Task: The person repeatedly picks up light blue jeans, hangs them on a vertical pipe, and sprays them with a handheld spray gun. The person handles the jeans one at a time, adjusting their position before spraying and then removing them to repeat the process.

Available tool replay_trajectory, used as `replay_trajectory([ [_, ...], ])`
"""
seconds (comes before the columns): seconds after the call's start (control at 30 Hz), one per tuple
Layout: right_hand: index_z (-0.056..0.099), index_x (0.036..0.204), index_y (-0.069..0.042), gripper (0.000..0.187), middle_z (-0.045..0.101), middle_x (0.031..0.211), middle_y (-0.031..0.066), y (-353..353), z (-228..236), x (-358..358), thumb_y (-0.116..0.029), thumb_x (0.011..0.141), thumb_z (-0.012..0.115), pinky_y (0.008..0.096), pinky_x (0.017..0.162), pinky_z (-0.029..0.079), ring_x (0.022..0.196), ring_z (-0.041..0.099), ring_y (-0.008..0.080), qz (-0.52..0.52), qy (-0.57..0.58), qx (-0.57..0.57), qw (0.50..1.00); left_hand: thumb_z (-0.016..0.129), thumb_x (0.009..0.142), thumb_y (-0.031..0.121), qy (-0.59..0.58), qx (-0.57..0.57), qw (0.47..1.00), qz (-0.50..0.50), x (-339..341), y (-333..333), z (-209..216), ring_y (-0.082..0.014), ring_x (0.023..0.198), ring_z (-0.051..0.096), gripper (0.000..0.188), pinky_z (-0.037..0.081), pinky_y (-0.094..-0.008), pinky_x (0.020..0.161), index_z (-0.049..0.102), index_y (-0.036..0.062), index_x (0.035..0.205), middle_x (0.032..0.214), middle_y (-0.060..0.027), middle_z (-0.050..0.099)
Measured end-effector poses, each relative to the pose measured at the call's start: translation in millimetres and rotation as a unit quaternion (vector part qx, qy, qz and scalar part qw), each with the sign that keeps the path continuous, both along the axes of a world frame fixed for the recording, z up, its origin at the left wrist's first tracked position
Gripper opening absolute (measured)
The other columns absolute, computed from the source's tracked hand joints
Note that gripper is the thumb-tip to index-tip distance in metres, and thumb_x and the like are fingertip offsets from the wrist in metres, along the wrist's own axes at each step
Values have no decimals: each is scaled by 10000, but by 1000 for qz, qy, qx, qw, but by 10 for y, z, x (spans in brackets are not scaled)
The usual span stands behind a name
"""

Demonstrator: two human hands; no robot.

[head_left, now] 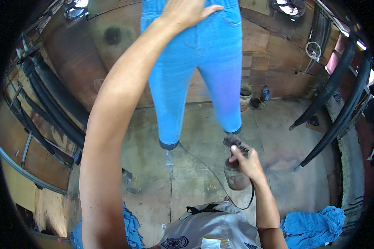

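Bright blue jeans (174,83) hang upright in front of me, pulled over a leg form whose dark ends show below both hems. A purple tint lies over the right-hand leg. My left hand (185,14) rests on the waist of the jeans, thumb stretched out to the right; the upper edge cuts off its other fingers. Low and to the right, my right hand (247,159) is wrapped round a spray gun (235,143) with a cup (235,176) under it. The gun's front is just below the right-hand hem, apart from it as far as I can see.
A thin hose (207,168) curves across the floor. Dark padded poles stand at the left (56,97) and right (340,112). Blue garments lie at lower right (313,226) and lower left (131,226). A bucket (245,97) and a bottle (265,93) stand by the wooden wall.
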State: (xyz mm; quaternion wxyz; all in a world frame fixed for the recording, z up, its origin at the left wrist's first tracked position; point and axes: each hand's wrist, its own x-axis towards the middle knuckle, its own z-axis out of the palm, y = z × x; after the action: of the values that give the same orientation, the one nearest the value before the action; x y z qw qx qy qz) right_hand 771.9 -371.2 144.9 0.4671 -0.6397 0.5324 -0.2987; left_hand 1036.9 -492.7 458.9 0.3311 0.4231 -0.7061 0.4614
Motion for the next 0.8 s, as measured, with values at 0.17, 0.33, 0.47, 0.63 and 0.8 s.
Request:
replay_trajectory([
  [0.17,420,1486,2,650,711,851,48,224,786,275,-348,980,629,217,560,424,596,520,44,60,-250,-135,957,844,697,354,42,-155,982,-95,213,145,195,-394,1135,510,674,432,-494,950,532,37,1203,1221,-224,534],
  [0.33,508,1337,34,562,682,787,93,441,1011,430,-416,1005,569,202,394,332,436,434,45,32,-325,-224,918,912,548,559,352,-16,936,-23,571,172,436,-400,1412,350,1386,300,-454,1173,165,-102,1510,1493,-324,354],
  [0.47,457,1478,-43,609,636,737,11,463,688,481,-323,972,648,217,506,388,557,474,32,3,-279,-108,954,912,548,556,406,120,894,-148,574,9,430,-389,1400,391,1465,328,-418,1163,57,-137,1515,1503,-337,349],
  [0.63,547,1417,-68,526,672,737,73,437,296,686,-305,963,663,301,653,506,646,591,98,-8,-30,-3,1000,905,556,555,397,81,902,-149,468,22,375,-384,1369,444,1456,383,-406,1127,52,-135,1514,1467,-354,395],
  [0.8,524,1434,-56,541,691,803,69,620,599,708,-278,961,660,298,661,509,656,599,113,-28,-103,-82,991,882,577,580,422,47,904,-43,242,76,355,-429,1363,437,1416,390,-454,1118,72,-83,1532,1463,-360,394],
])
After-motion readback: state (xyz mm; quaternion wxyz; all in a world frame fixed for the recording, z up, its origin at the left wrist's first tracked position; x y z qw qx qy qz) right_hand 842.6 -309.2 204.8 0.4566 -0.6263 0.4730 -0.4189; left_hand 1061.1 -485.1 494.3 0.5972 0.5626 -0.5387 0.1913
